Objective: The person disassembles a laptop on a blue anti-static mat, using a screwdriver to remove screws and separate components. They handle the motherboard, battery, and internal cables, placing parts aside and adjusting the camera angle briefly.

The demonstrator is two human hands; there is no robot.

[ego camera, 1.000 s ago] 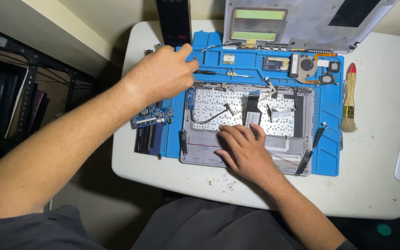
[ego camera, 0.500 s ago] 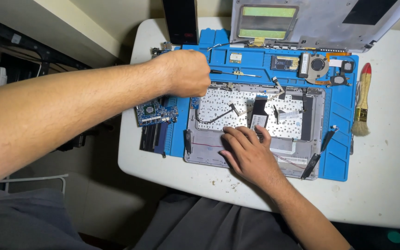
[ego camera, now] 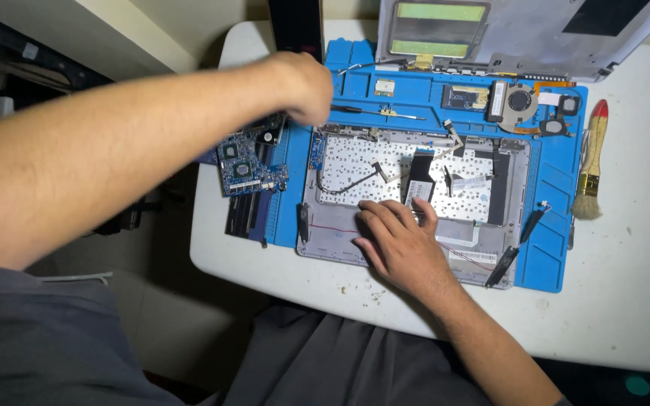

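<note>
Since half a second ago, left hand [ego camera: 302, 86] has shifted a little toward the upper-left corner of the blue mat [ego camera: 558, 225]; right hand [ego camera: 404, 244] has not moved.

Left fingers are curled, knuckles up and motion-blurred; I cannot tell whether they are clenched on something or empty. Just beyond them to the right lies a thin screwdriver [ego camera: 378, 113] on the mat. Just below that wrist sits the loose circuit board [ego camera: 250, 162], overhanging the mat's left edge.

Right fingers are released, flat and spread, pressing on the near-left part of the opened laptop base [ego camera: 505, 203], which lies in the middle of the mat. Fingertips touch the area by the black ribbon cable [ego camera: 417, 180].

Risks, as I judge them:
- Left forearm crosses above the circuit board; a drop of the wrist could knock it off the bench [ego camera: 626, 301].
- Right fingertips sit close to the ribbon cable and a thin red wire [ego camera: 332, 228]; sliding could snag or crease either.
- Small parts near my left fingers could scatter if brushed.
- Brush [ego camera: 590, 177] lies well right, clear of both hands.
</note>
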